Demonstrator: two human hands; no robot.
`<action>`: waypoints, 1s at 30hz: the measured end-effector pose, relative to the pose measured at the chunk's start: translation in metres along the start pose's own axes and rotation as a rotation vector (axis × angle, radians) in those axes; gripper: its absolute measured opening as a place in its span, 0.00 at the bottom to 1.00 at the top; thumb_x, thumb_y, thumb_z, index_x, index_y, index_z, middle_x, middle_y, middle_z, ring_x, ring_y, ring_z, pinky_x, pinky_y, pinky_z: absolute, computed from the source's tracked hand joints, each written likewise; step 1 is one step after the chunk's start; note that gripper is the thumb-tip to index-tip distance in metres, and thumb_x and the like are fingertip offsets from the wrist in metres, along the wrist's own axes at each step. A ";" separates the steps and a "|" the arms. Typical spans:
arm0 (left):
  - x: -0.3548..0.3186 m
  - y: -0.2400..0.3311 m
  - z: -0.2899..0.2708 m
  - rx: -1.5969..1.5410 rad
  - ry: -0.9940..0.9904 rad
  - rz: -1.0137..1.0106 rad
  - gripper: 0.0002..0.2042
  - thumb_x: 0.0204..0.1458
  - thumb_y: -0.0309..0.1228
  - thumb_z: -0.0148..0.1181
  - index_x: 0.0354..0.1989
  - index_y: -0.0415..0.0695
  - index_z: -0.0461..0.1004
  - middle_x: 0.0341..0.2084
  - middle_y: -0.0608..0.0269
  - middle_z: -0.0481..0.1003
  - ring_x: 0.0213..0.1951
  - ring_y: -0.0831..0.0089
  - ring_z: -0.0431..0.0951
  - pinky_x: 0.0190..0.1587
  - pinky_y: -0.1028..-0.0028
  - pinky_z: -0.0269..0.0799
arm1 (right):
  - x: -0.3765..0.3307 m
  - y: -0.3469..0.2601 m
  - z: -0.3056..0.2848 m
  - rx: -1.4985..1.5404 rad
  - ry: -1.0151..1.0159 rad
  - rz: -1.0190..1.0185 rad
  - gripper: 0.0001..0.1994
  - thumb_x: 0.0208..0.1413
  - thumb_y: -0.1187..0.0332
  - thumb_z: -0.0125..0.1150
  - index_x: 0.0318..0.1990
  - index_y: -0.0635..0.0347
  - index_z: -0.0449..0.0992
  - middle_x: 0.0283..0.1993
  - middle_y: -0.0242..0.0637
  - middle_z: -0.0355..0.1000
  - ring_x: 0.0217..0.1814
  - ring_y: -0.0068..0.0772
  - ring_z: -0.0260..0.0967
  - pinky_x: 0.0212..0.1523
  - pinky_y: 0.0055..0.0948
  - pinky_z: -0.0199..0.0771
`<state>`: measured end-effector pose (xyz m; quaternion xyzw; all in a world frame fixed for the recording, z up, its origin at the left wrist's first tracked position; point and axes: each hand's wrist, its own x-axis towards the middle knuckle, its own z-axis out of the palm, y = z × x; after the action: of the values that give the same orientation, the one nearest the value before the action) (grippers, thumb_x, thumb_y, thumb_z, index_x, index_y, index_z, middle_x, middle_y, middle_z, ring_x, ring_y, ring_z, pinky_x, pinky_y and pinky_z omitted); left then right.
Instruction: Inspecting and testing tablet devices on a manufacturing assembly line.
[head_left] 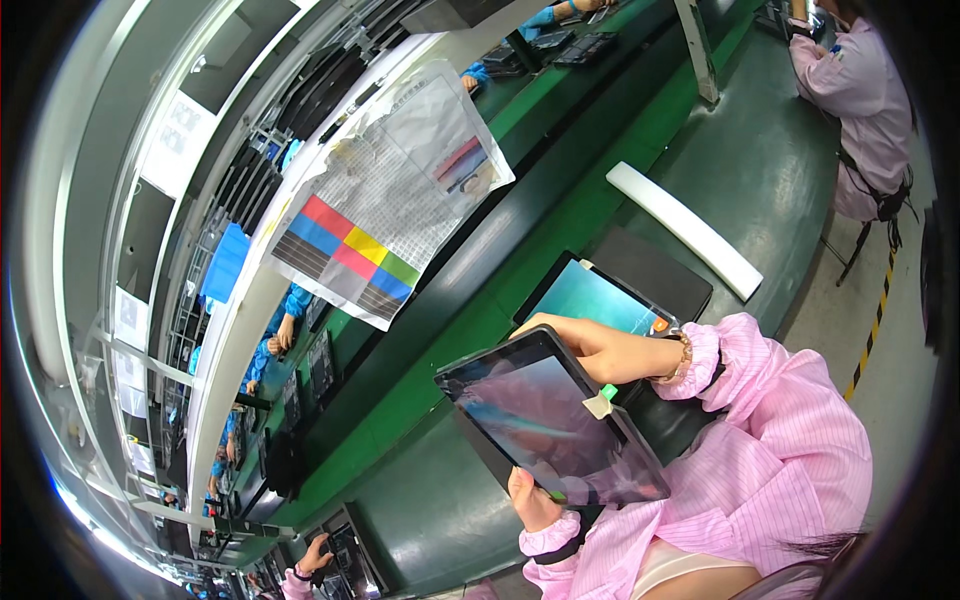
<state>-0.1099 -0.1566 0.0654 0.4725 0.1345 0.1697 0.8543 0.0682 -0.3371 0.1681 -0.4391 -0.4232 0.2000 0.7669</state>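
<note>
Grip: both hands are closed on the held tablet. The left hand clamps the edge farther from the white bar, thumb on the front, fingers hidden; the right hand wraps the edge facing the bar, and I cannot tell how firmly. Location: in my view, the held tablet is lower left of the bar. Orientation: screen toward the camera; long axis roughly parallel to the bar, far end to the upper left. Step: I judge this to be handling and viewing the screen. Any next move calls for both edges supported. Surroundings: a second tablet, screen lit, and a dark panel lie between the held tablet and the bar; a printed sheet hangs left of the bar.
</note>
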 end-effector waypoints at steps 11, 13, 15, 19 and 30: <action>0.004 -0.002 -0.005 0.018 -0.022 -0.004 0.12 0.57 0.37 0.57 0.35 0.39 0.70 0.30 0.63 0.74 0.30 0.74 0.72 0.36 0.75 0.66 | -0.012 -0.018 -0.008 -0.392 -0.030 -0.124 0.27 0.54 0.80 0.51 0.64 0.58 0.60 0.44 0.40 0.77 0.36 0.24 0.75 0.39 0.23 0.74; 0.004 -0.004 -0.010 0.016 -0.016 0.002 0.12 0.57 0.37 0.57 0.32 0.40 0.70 0.29 0.64 0.73 0.29 0.74 0.72 0.35 0.76 0.66 | -0.014 -0.020 -0.008 -0.472 -0.020 -0.084 0.27 0.55 0.79 0.51 0.64 0.57 0.60 0.39 0.38 0.76 0.32 0.24 0.74 0.35 0.22 0.73; 0.004 -0.006 -0.012 0.019 -0.010 0.013 0.11 0.58 0.36 0.56 0.31 0.40 0.69 0.29 0.64 0.73 0.29 0.74 0.72 0.35 0.76 0.66 | -0.015 -0.021 -0.006 -0.528 0.018 -0.070 0.26 0.55 0.79 0.51 0.63 0.58 0.61 0.33 0.35 0.75 0.28 0.23 0.72 0.31 0.22 0.72; 0.004 -0.004 -0.014 -0.016 -0.062 0.018 0.11 0.58 0.35 0.55 0.33 0.39 0.69 0.29 0.63 0.74 0.31 0.74 0.72 0.37 0.74 0.67 | -0.018 -0.019 -0.002 -0.213 0.241 0.081 0.19 0.59 0.77 0.50 0.58 0.60 0.65 0.31 0.33 0.74 0.27 0.22 0.71 0.30 0.21 0.72; 0.019 0.019 0.011 0.001 -0.212 0.189 0.20 0.58 0.37 0.54 0.52 0.34 0.67 0.45 0.56 0.75 0.45 0.67 0.75 0.48 0.70 0.70 | -0.012 0.000 -0.018 0.439 0.110 0.427 0.25 0.67 0.53 0.45 0.58 0.69 0.68 0.52 0.36 0.72 0.53 0.22 0.69 0.54 0.25 0.69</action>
<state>-0.0915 -0.1477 0.0859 0.4988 -0.0015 0.1987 0.8436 0.0765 -0.3546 0.1574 -0.3520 -0.2262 0.4191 0.8058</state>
